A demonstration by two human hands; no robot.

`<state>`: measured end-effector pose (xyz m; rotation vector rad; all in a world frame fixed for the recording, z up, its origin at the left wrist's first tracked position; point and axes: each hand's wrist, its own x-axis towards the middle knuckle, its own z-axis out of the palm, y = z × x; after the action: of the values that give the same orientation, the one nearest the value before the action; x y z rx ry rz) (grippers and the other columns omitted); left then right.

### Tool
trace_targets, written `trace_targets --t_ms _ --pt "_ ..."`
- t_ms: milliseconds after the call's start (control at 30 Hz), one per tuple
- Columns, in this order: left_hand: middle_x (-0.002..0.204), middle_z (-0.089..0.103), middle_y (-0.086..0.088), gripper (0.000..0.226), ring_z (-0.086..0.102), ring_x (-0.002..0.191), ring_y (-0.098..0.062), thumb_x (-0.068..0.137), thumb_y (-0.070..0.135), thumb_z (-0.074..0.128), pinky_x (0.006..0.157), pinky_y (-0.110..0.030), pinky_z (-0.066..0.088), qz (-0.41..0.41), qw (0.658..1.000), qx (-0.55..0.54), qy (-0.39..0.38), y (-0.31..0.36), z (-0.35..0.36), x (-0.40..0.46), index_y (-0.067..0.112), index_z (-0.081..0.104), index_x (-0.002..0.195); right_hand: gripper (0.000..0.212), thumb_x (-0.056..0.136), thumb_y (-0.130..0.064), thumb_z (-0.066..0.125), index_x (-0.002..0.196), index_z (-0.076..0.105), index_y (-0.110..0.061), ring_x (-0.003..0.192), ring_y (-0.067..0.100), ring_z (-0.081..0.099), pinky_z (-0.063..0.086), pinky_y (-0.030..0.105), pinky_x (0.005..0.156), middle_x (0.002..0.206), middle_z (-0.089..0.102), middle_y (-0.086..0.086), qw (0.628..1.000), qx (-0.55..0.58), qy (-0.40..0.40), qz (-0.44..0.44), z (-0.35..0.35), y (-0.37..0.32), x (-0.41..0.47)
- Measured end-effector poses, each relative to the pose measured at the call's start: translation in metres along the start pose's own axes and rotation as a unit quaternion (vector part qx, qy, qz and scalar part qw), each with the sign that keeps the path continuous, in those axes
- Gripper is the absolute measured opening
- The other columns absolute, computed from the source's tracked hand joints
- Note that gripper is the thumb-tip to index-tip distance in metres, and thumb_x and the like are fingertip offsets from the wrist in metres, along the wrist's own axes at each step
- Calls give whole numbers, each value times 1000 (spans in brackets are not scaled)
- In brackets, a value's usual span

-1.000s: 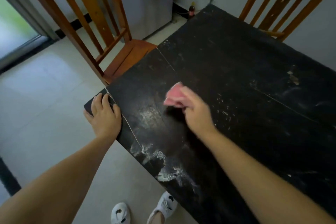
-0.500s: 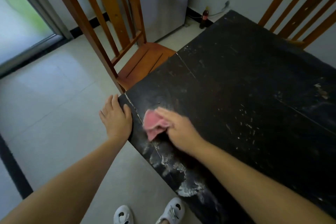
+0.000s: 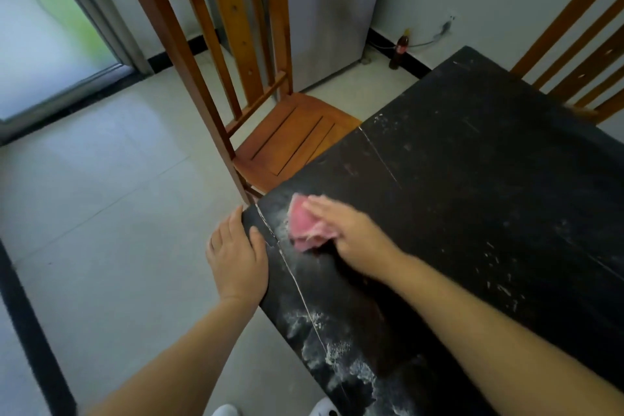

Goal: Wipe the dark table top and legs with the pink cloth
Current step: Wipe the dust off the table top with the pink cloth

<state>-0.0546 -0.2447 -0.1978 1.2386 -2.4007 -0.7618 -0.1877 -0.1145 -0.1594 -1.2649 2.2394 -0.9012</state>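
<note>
The dark table [image 3: 472, 196] fills the right half of the view, its top streaked with white dust, thickest near the front edge [image 3: 341, 358]. A bunched pink cloth [image 3: 304, 226] lies on the top close to the near left corner. My right hand [image 3: 354, 233] presses on the cloth with fingers stretched flat over it. My left hand [image 3: 236, 257] rests against that corner, thumb on the top and fingers along the edge. The table's legs are hidden.
A wooden chair [image 3: 290, 142] stands at the table's left side, its seat partly under the top. Another chair back [image 3: 580, 54] rises behind the far side. A dark bottle [image 3: 398, 51] stands on the floor by a grey cabinet [image 3: 324, 10]. My white shoes [image 3: 224, 410] show below.
My right hand slid the pink cloth left across the top toward the corner. The left hand shifted from lying on the corner to its edge. The view tilted toward the chair.
</note>
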Motion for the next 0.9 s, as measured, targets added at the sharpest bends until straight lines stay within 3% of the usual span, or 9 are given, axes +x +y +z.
trace_targets --t_ms 133,233,333,467,567,667,733,800,900 --pt "130 50 -13 63 40 121 -31 86 41 15 104 -44 27 5 1000 26 -6 -4 4 1 8 41 133 42 94 8 33 131 50 -5 108 -3 41 29 0 92 121 51 -3 960 8 219 171 -97 57 83" --pt "131 49 -12 64 39 122 -30 86 42 15 104 -43 26 2 1000 19 -6 -5 4 2 8 41 134 48 82 14 38 120 53 -10 117 29 47 41 38 96 129 49 12 934 -110 189 282 -111 102 119" --pt "131 49 -11 64 39 122 -29 86 43 15 104 -42 26 -1 1000 7 -6 -3 3 2 8 41 133 54 81 13 39 125 55 -13 129 35 35 32 50 105 140 42 13 960 -157 141 185 -64 74 111" --pt "130 49 -11 57 38 121 -25 90 39 21 105 -39 25 -25 999 -39 -7 -3 0 1 7 41 133 56 88 8 40 138 44 -16 143 23 16 2 41 119 152 30 2 993 -78 76 40 29 1 45" --pt "114 53 -7 34 43 109 -20 97 19 31 100 -35 33 -66 987 -149 -7 4 -11 4 8 49 123 57 88 11 45 138 45 -16 141 17 22 10 33 118 150 34 2 998 -47 -5 -29 38 -15 21" --pt "92 60 -2 31 53 94 -17 100 22 25 79 -28 43 -219 900 -371 -72 4 -34 21 19 56 99 51 92 9 37 137 47 -13 129 11 39 24 20 108 143 44 1 996 52 35 68 -2 -8 51" --pt "92 65 -3 42 55 99 -19 100 34 16 91 -30 41 -268 857 -423 -120 -10 -45 36 19 54 108 56 89 13 35 138 46 -12 131 16 38 25 24 108 143 43 2 990 20 90 107 -5 -7 69" --pt "97 64 -8 52 54 106 -22 99 42 10 101 -34 35 -280 831 -450 -166 -24 -52 46 13 48 121 67 81 20 34 138 44 -12 138 23 29 17 32 113 148 38 2 995 -50 62 66 20 -18 68" --pt "103 61 -12 55 55 103 -24 98 46 10 92 -35 40 -282 812 -465 -213 -30 -58 52 12 46 123 67 83 17 41 141 39 -16 144 18 16 1 35 116 154 26 -1 996 -64 -26 -48 82 -50 31"
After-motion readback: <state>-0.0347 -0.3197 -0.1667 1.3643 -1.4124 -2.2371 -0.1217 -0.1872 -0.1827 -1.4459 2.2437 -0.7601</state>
